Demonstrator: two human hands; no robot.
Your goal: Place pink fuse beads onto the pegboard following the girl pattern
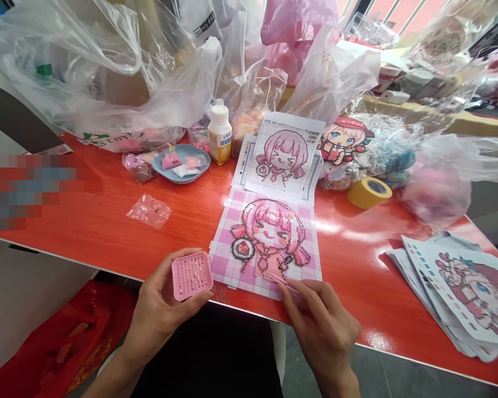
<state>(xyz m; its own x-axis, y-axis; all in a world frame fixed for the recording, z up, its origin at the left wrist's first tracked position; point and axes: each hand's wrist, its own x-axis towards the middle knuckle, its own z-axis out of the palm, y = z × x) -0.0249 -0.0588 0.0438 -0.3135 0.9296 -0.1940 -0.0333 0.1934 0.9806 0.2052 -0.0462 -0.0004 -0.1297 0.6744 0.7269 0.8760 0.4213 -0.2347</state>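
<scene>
My left hand (160,301) is closed around the sides of a small pink bead tray (192,275), tilted toward me, with rows of slots holding small pink beads. Pinched in my right hand (321,318) is a pair of thin pink tweezers (280,280), its tips low on the bead picture. That bead picture (274,226) shows a pink-haired cartoon figure on a pegboard (223,271) with pink and white checks. A printed pattern sheet (282,157) of the same figure leans behind the board.
Behind stand a blue plate (178,178) with bead bags, a white-capped bottle (219,135), a yellow tape roll (369,192) and plastic bags (108,66). An empty-looking small bag (149,211) lies left; printed sheets (477,287) lie right. The red table's front edge is near my hands.
</scene>
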